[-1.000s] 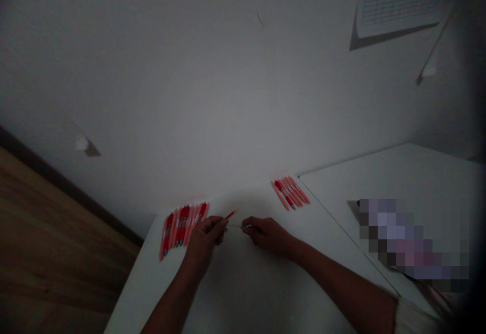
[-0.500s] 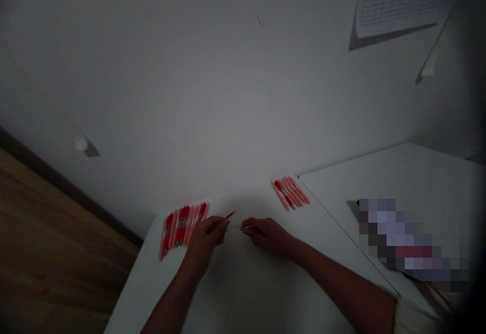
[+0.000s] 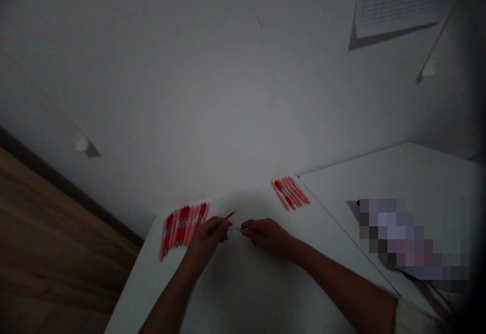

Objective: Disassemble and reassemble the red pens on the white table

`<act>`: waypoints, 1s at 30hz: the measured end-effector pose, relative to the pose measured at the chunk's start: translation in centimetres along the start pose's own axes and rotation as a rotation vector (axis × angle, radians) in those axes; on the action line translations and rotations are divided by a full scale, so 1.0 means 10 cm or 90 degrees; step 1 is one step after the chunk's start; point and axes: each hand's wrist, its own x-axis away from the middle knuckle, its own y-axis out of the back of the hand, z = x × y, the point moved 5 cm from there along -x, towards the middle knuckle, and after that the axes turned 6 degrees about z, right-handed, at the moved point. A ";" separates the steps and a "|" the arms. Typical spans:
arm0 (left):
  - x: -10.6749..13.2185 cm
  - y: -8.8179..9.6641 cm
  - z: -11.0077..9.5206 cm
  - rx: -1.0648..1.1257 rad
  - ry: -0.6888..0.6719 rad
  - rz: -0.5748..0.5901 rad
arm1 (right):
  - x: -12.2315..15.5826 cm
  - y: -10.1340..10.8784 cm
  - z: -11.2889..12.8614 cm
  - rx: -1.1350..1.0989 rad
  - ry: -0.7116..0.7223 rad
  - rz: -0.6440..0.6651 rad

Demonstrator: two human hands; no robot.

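My left hand [image 3: 207, 238] is closed over the table, its fingertips pinching a thin red pen refill [image 3: 230, 215] with a pale yellowish end. The refill points up and to the right. Just across a small gap, my right hand [image 3: 266, 235] is closed on a slim pen part [image 3: 246, 228], most of it hidden by the fingers. A fine pale tip [image 3: 237, 229] reaches from it toward my left fingers; whether it touches them I cannot tell. Beside my left hand lies a row of red and pink pens [image 3: 181, 227].
A smaller group of red and pink pens [image 3: 290, 193] lies near the wall, beyond my right hand. A blurred-out object [image 3: 410, 243] rests on the adjoining white table [image 3: 341, 192]. Printed paper [image 3: 397, 5] hangs on the wall; a wooden surface [image 3: 56, 243] is at left.
My left fingers have shifted slightly right, toward the tip at my right hand, and the gap between them is narrower. The red refill has tilted a little. The pens on the table have not moved.
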 end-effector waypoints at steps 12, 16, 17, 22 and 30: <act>0.01 -0.03 0.11 -0.091 0.100 -0.041 | -0.01 -0.02 -0.03 0.019 0.014 -0.005; -0.01 -0.02 0.09 -0.061 0.063 0.016 | -0.01 -0.02 -0.04 0.023 0.002 0.003; -0.01 -0.02 0.08 -0.049 0.053 0.026 | -0.01 -0.03 -0.04 0.022 0.002 0.003; -0.01 -0.04 0.07 -0.002 0.047 0.037 | -0.01 -0.02 -0.02 0.018 0.008 -0.002; -0.01 0.00 0.13 -0.076 0.089 -0.065 | -0.01 0.00 0.00 0.018 -0.002 -0.001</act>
